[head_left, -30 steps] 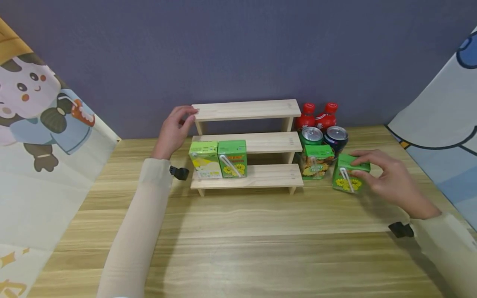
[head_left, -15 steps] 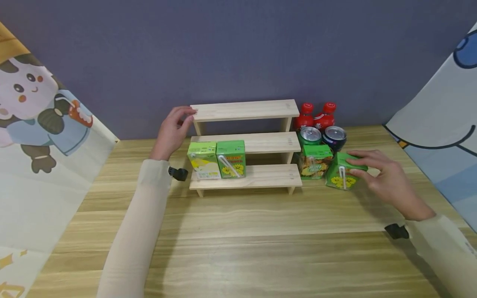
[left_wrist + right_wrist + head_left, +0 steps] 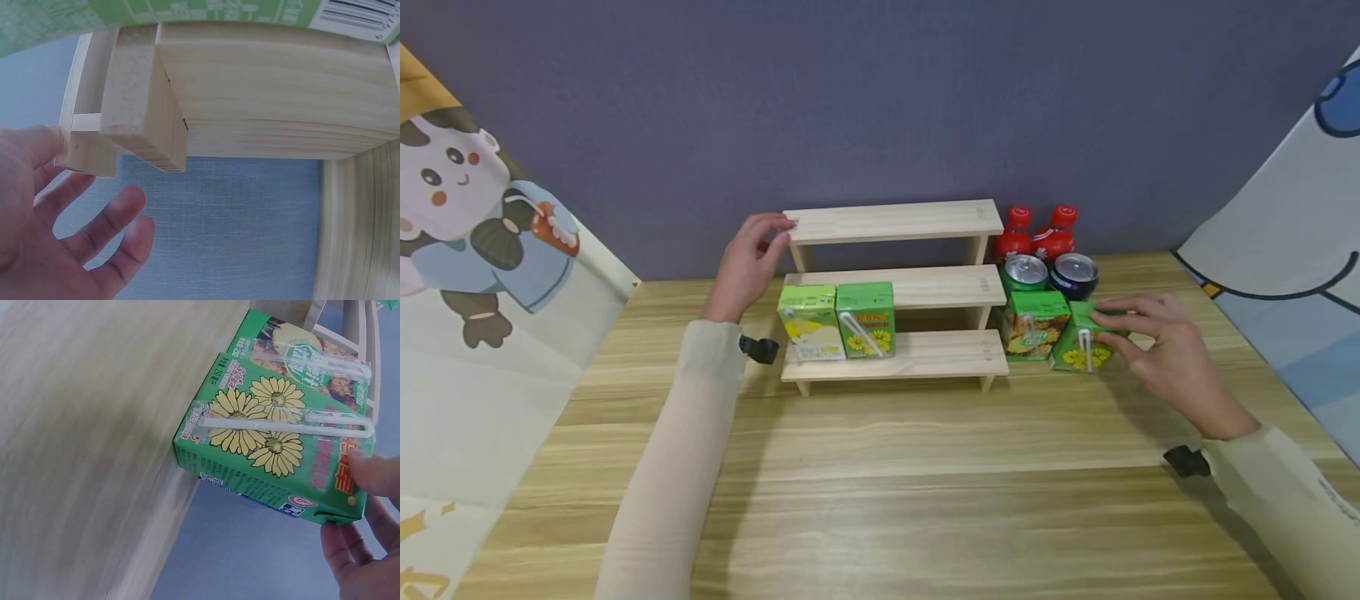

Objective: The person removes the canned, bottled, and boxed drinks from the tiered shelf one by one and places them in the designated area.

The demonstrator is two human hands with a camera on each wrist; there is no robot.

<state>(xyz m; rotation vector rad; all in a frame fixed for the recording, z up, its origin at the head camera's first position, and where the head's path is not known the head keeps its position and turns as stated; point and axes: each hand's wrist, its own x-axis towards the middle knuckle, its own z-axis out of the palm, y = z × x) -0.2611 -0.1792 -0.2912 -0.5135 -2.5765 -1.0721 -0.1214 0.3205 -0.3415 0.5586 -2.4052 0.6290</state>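
My right hand [image 3: 1176, 358] pinches the top of a green drink carton [image 3: 1084, 356] with yellow flowers and a wrapped straw on its front. In the right wrist view, the thumb lies on the carton's front [image 3: 275, 447] and the other fingers are behind its top end. This carton stands right beside another drink carton [image 3: 1034, 329] with brown and yellow print. At the left, my left hand [image 3: 748, 267] holds the end of the top board of a three-step wooden shelf [image 3: 895, 221] between thumb and forefinger. Its other fingers [image 3: 112, 219] spread loosely below.
Two more drink cartons, one yellow-green [image 3: 812, 325] and one green [image 3: 867, 321], stand on the lowest step's left half. Right of the shelf are two drink cans [image 3: 1075, 275] and, behind them, two red bottles [image 3: 1017, 237]. A dark wall panel [image 3: 880, 108] rises behind.
My right hand has moved the flowered carton left and slightly back, up against the brown-and-yellow carton, and it has straightened from a tilt. My left hand has stayed at the shelf's end.
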